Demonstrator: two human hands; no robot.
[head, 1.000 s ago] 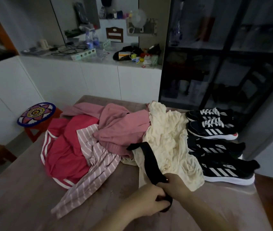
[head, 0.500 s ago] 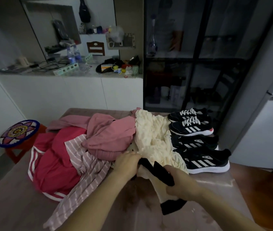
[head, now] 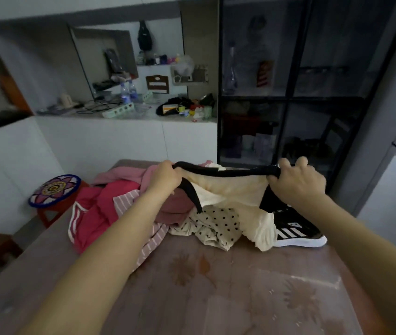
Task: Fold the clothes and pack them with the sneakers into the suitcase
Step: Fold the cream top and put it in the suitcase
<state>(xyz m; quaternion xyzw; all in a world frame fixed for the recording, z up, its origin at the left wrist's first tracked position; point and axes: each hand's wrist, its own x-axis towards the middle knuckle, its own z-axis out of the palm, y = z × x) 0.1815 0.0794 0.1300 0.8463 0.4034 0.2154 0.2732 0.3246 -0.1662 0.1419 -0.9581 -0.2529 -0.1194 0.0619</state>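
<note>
I hold a cream garment with a black trim lifted above the table. My left hand grips the black band at its left end, and my right hand grips it at the right end, so the band stretches taut between them. Under it lies a cream piece with black dots. To the left sit a dusty-pink garment, a red one with white stripes and a pink striped one. One black sneaker with white stripes shows below my right hand. No suitcase is in view.
The table has a brown flower-patterned cover. A red stool with a round patterned cushion stands at the left. Behind are a white counter with clutter and a dark glass cabinet.
Both hands have risen and spread apart, lifting the cream garment by its black band. The dotted piece beneath is now uncovered, and the lifted cloth hides most sneakers.
</note>
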